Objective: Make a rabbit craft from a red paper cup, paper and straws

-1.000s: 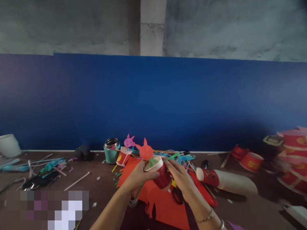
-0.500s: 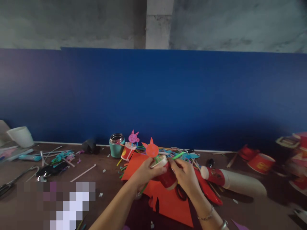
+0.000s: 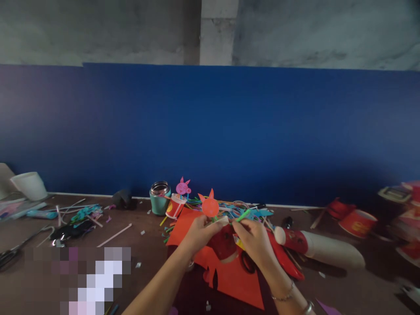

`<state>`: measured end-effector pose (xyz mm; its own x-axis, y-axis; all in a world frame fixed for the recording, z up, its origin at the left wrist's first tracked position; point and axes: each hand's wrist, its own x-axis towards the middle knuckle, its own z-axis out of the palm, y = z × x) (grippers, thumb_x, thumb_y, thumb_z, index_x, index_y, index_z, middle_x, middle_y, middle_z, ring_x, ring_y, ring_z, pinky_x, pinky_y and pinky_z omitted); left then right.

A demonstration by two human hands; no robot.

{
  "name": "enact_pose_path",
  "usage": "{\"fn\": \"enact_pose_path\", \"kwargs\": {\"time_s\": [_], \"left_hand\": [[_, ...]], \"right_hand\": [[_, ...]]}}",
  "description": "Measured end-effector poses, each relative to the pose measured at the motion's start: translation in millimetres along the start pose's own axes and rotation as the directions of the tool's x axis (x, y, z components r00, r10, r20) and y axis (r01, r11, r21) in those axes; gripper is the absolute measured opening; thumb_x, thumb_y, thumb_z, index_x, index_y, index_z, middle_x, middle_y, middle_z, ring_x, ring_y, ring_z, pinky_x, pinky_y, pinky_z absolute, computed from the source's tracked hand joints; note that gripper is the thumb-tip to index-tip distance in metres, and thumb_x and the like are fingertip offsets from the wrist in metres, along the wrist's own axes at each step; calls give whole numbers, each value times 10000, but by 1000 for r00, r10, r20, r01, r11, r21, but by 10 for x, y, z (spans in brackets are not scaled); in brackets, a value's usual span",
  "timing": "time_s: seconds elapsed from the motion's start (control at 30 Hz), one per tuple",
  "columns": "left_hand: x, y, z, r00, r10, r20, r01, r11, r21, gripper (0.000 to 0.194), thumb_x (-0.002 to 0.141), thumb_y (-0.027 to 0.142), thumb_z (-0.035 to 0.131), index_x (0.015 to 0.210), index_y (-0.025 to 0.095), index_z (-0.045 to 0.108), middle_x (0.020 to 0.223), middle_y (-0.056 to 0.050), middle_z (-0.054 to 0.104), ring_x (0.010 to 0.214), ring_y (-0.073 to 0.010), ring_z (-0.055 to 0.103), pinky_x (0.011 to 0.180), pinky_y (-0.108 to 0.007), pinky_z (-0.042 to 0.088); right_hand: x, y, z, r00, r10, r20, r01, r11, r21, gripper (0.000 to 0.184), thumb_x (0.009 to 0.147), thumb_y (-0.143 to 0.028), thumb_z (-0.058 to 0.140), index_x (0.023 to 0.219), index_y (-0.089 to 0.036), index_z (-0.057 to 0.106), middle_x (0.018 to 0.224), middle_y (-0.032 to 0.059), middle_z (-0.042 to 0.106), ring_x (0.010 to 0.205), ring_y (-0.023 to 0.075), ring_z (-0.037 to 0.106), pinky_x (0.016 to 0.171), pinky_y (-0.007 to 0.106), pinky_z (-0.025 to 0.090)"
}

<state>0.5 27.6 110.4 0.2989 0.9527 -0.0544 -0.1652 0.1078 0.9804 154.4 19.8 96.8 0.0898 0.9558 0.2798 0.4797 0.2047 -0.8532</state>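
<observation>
A red paper cup (image 3: 223, 245) with a white rim is tilted between my hands. My left hand (image 3: 201, 235) is closed on its rim from the left, the thumb along the top. An orange paper animal head (image 3: 210, 207) with pointed ears stands above that hand on a green stem. My right hand (image 3: 254, 236) pinches a green straw (image 3: 243, 215) beside the cup's right side; the straw's lower end is hidden by the fingers. Beneath the cup lie orange paper sheets (image 3: 234, 280) and dark-handled scissors (image 3: 247, 262), partly covered.
Behind stand a teal thermos (image 3: 159, 201) and a cup with a pink paper animal head (image 3: 183, 188). Loose straws and scraps lie farther back and left. To the right are a white tube with a red end (image 3: 333, 249) and a red paper bowl (image 3: 357, 223). A blue panel (image 3: 210, 131) rises behind.
The cup has turned in my hands, so less of its opening shows. The orange head has shifted slightly right. A green straw that poked out below my left hand is out of sight.
</observation>
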Motion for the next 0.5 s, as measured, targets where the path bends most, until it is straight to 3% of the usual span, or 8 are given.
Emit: {"fn": "enact_pose_path", "kwargs": {"time_s": [0.13, 0.33, 0.5], "left_hand": [[41, -55, -31, 998, 64, -12, -64, 998, -5, 321, 662, 427, 717, 809, 153, 636, 739, -35, 665, 655, -153, 584, 596, -241, 414], [49, -71, -63, 989, 127, 80, -130, 991, 34, 369, 657, 377, 730, 926, 151, 616, 931, -86, 680, 864, -217, 617, 755, -303, 447], [11, -115, -228, 998, -9, 64, -4, 979, 204, 534, 523, 310, 811, 978, 177, 566, 975, -81, 643, 749, -190, 627, 607, -263, 455]], "right_hand": [[30, 37, 5, 999, 49, 3, -49, 992, 112, 318, 760, -364, 498, 504, -184, 443, 460, -45, 360, 453, 93, 343, 417, 214, 264], [28, -15, -9, 1000, -4, 20, 4, 1000, 16, 308, 756, -333, 498, 493, -188, 426, 443, -36, 417, 445, 97, 385, 421, 213, 264], [37, -38, -50, 999, -25, -24, 25, 999, 27, 345, 746, -371, 512, 472, -197, 393, 437, -52, 350, 445, 93, 331, 417, 213, 233]]}}
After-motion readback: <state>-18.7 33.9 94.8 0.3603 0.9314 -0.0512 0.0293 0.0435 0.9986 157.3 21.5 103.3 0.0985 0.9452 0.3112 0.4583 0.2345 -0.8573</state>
